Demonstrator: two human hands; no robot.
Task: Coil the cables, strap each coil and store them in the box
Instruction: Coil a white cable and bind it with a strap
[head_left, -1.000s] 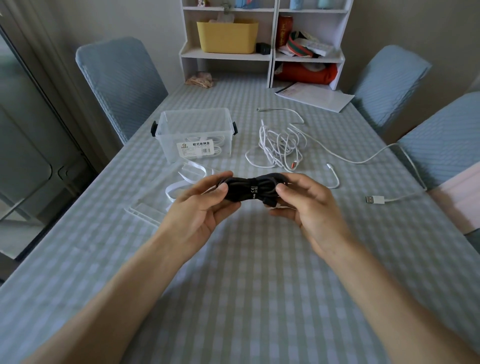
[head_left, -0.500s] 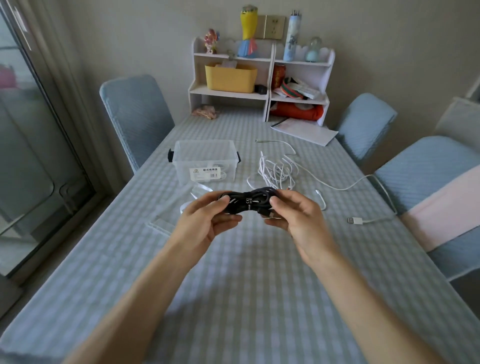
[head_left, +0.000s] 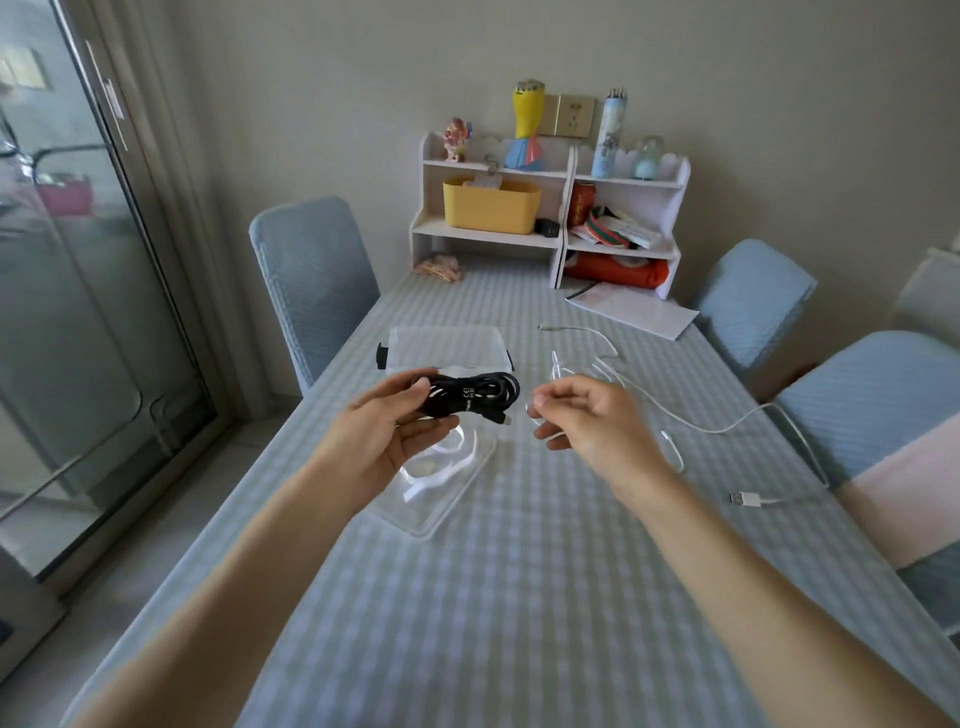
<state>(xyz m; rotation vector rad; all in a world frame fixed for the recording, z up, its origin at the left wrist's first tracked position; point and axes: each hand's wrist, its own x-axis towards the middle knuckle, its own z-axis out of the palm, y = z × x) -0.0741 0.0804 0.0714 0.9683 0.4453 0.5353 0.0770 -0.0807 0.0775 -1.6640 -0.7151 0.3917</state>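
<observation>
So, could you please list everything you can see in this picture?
black cable coil: one, black, strapped, held in the left hand
clear box: one, transparent, on the table behind the coil
clear lid: one, transparent, on the table with white straps on it
white cables: loose, white, table right
shelf unit: one, white, far end
chairs: four, blue
left hand: holds coil
right hand: loosely curled, empty

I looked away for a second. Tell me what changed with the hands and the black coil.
The right hand let go of the black coil and drew off to the right, empty. The left hand alone grips the coil now, raised in front of the clear box. The white cables stayed loose on the table.
</observation>
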